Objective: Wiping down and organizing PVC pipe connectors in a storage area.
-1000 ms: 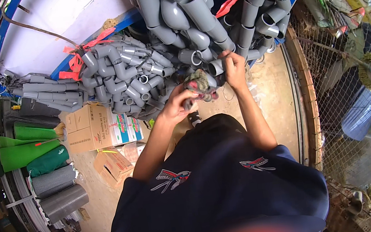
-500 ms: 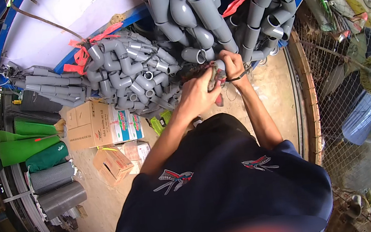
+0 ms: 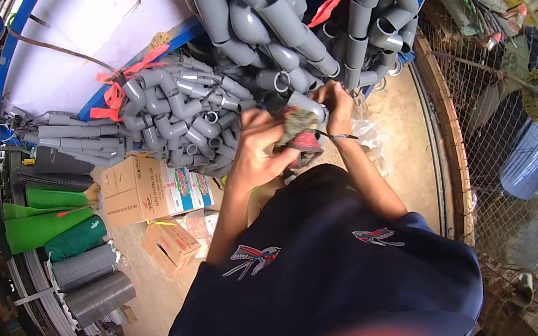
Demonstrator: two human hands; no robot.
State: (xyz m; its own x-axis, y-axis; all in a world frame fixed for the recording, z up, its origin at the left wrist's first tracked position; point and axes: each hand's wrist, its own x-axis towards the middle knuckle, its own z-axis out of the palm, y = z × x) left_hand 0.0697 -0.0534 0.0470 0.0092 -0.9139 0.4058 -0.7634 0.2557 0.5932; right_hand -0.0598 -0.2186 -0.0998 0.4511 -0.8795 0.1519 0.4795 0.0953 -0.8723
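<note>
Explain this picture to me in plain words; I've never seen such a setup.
There is no machine here, just a person's two bare hands. The view comes from a wide fisheye camera worn on the head, looking down, so straight edges bend near the rim.

The left hand holds a bunched, patterned cloth. The right hand is beside a short gray pipe piece; whether it grips that piece is hard to tell.

Ahead are bunches of gray pipe fittings. On the floor, to the left, stand cardboard boxes.
</note>
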